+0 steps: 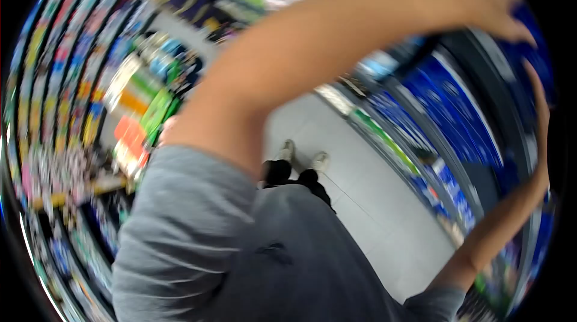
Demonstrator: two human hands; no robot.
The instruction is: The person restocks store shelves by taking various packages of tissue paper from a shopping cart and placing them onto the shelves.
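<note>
At the upper right, my left hand [484,0] reaches across to a dark blue pack [532,30], its thumb lying against the pack. My right hand [539,97] is raised along the right edge, its fingertips on the same pack from below. The outer fingers of both hands are hidden or cut off by the lens edge. Beside the hands, a shelf holds a row of blue packs [454,109].
Tiered shelves [409,103] run down the right side. Packed racks [69,63] curve along the left, with green, orange and white goods [144,97] nearer. Below lies a pale tiled floor [372,202] with my shoes [320,161].
</note>
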